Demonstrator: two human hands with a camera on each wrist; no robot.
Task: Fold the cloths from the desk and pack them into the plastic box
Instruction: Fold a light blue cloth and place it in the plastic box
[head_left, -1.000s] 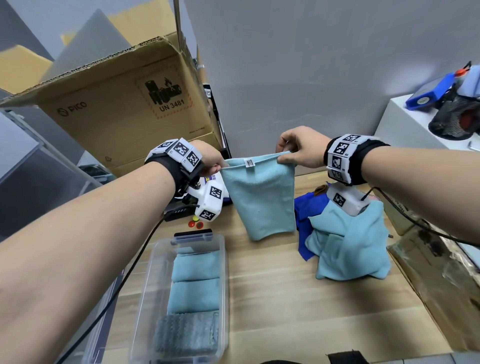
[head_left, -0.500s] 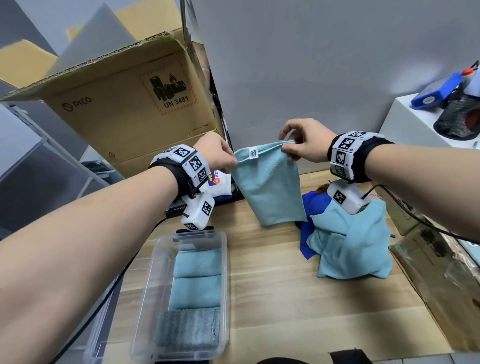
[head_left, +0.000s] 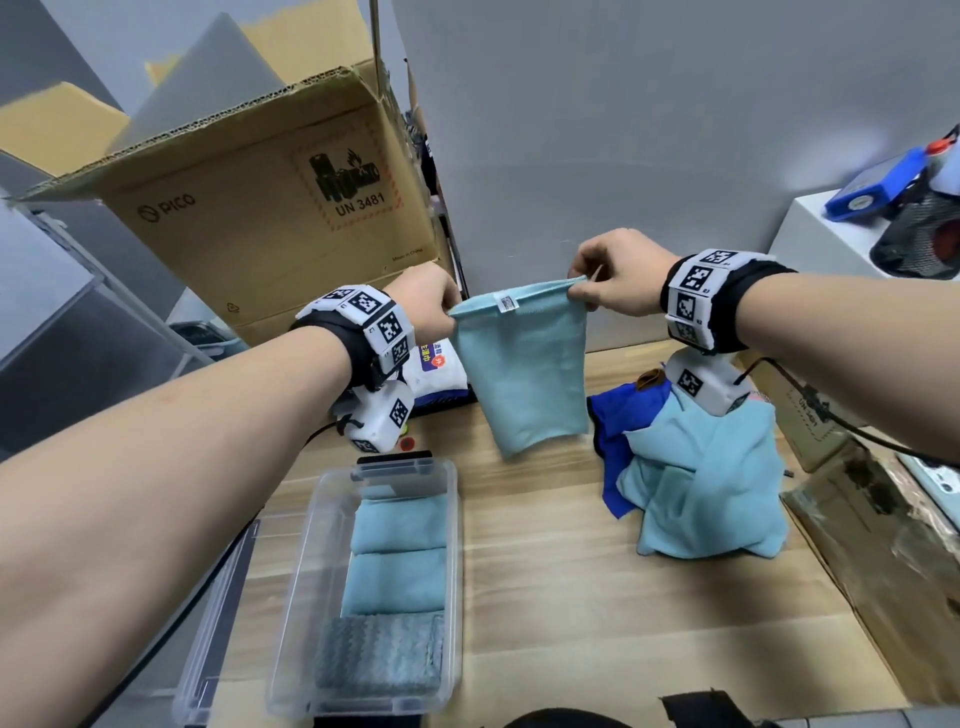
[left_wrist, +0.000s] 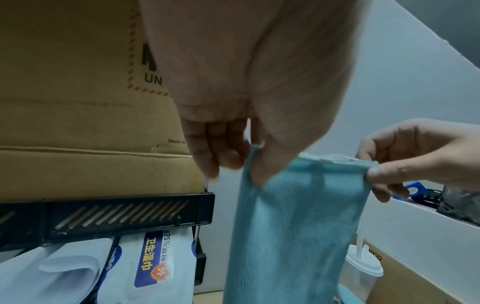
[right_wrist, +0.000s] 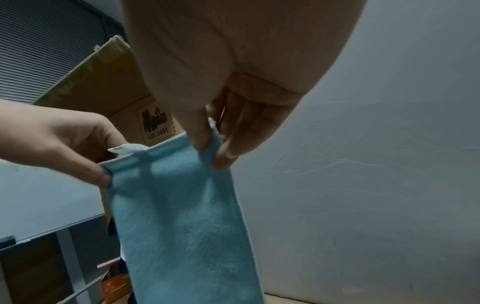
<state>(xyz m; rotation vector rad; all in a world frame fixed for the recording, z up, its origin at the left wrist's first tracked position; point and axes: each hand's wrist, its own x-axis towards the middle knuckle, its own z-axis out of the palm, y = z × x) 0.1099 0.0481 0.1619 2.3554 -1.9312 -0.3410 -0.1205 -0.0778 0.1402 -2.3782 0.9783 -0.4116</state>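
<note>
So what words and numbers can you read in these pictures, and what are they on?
"PICO": on the big cardboard box.
"UN 3481": on the box's warning label, under a battery and flame sign.
"Made in China": tiny print low on the same box.
"75%" and "卫生湿巾": on the wipes pack.
"UN 3481": faint, on the brown box at the right.
White tag on the held light blue cloth: too small to read.

Light blue cloth (head_left: 522, 374) hangs doubled above desk (head_left: 597, 597). Clear plastic box (head_left: 291, 587) holds three folded cloths (head_left: 397, 566), apparently.
</note>
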